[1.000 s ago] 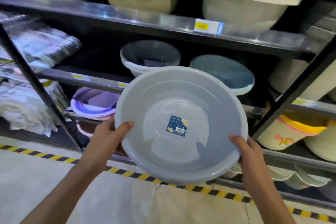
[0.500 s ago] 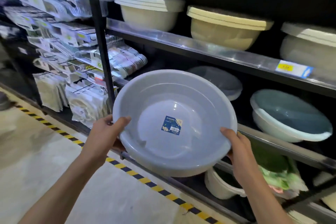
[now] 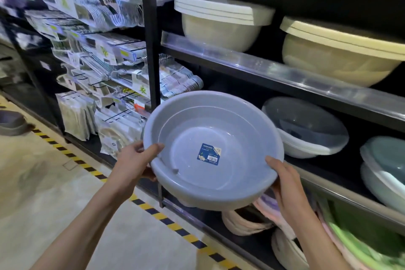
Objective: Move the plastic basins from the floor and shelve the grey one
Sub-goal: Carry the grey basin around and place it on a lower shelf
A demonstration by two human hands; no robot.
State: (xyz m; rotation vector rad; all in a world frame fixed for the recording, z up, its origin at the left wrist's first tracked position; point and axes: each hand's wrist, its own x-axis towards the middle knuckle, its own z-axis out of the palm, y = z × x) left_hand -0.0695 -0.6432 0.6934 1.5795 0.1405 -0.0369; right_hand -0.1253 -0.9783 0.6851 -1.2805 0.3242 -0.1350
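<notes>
A round grey plastic basin (image 3: 192, 129) with a blue sticker inside hangs in the air, tilted toward me, in front of the middle shelf. My left hand (image 3: 133, 162) grips its left rim, thumb inside. My right hand (image 3: 285, 184) grips the lower right rim. Just behind it on the middle shelf (image 3: 341, 184) sits a stack of grey-and-white basins (image 3: 306, 129). Another grey basin (image 3: 11, 123) lies on the floor at the far left.
Cream basins (image 3: 221, 22) fill the top shelf, and a teal basin (image 3: 383, 160) stands at the right. Pink and green basins (image 3: 359, 245) sit on the bottom shelf. A black upright post (image 3: 151, 35) separates packaged goods on the left. Yellow-black tape (image 3: 92, 169) edges the floor.
My view has swung left and upward along the shelving. The basin stays in both hands and now sits level with the middle shelf, beside the grey-and-white stack.
</notes>
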